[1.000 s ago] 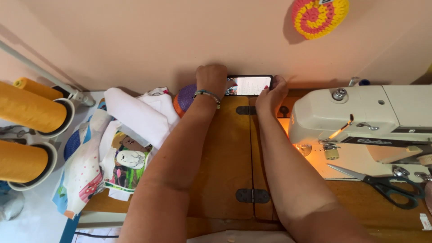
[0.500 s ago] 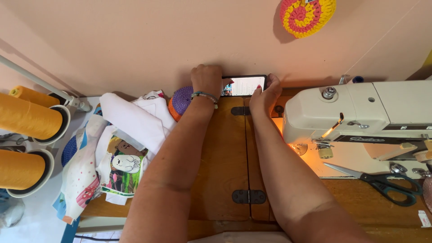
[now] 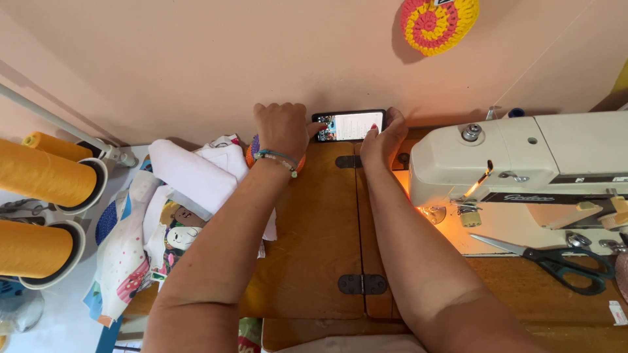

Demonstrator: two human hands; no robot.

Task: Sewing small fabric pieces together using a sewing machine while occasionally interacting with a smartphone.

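A smartphone (image 3: 349, 125) with a lit screen leans sideways against the peach wall at the back of the wooden sewing table (image 3: 320, 242). My left hand (image 3: 280, 128), with a beaded bracelet on the wrist, rests at the phone's left end, thumb on its edge. At the phone's right end is my right hand (image 3: 383, 138), fingers curled around the corner. Both forearms stretch across the table leaf.
A cream sewing machine (image 3: 523, 163) with its lamp lit stands at the right, black-handled scissors (image 3: 556, 261) in front of it. White and printed fabric (image 3: 190, 196) is piled at the left, beside large orange thread cones (image 3: 39, 180). A crocheted spiral disc (image 3: 438, 25) hangs on the wall.
The view has shifted slightly; both hands stay at the phone, with the right hand now gripping its right corner more closely.
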